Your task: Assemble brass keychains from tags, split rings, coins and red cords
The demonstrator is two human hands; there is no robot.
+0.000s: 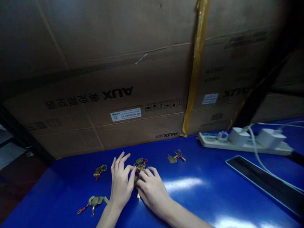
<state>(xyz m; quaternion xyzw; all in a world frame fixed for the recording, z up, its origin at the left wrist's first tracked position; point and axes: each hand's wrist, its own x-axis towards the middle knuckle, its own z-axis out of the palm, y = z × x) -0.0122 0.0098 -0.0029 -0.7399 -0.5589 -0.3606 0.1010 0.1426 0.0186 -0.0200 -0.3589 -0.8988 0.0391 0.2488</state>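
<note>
We see both bare hands meeting just below the ctr of the frame, over a small brass-coloured metal key-ring charm w/ red beads (140, 167). That charm sits btwn the fingertips, on or just above a glossy blue surface (68, 189); we can't tell which.

Our left hand (121, 180) has thumb & forefinger pinched together on the charm's ring, w/ the other fingers spread loosely up & away. Our right hand (152, 190) is half curled, fingertips on the charm's near side; its thumb is mostly hidden, so we can't tell how firm its hold is. A gold-coloured tip (138, 195) pokes out below, btwn the hands.

Three similar sets lie apart from the hands: a charm w/ a round metal ring (96, 172) left of ctr, a charm w/ a red-beaded strand (96, 201) at lower left, nr our left forearm, & a flat brass-coloured charm (172, 159) right of ctr.

At the right of the frame we've a long white power strip (208, 143) w/ white plugs, & below it a dark slab w/ a light-blue edge (266, 182). Big brown cardboard cartons (113, 75) fill the upper frame, w/ a yellow tape strip (196, 62) running down right of ctr.
</note>
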